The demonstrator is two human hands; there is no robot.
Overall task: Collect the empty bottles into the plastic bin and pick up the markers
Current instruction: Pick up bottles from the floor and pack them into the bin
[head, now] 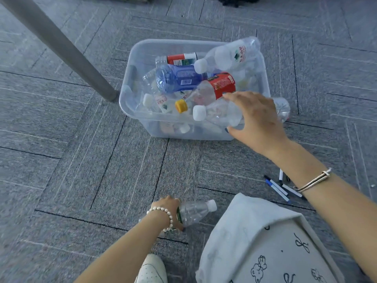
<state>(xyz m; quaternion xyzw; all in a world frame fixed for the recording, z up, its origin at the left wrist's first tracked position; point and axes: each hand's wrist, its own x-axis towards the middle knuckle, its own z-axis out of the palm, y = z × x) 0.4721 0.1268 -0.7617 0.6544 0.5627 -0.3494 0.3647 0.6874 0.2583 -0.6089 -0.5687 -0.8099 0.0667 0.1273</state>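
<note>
The left hand (170, 209) grips a clear bottle (195, 211) lying cap-rightward on the floor, nearer than the plastic bin (142, 117), where the right hand (257, 117) spreads open over a bottle on the rim (220, 114).

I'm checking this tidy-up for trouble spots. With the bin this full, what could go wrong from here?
1. The clear bottle under the right hand lies across the bin's near rim, its base sticking out; it may roll off.
2. The bin looks heaped, so the bottle gripped by the left hand may not settle.
3. The markers lie beside the knee and could be knelt on.
</note>
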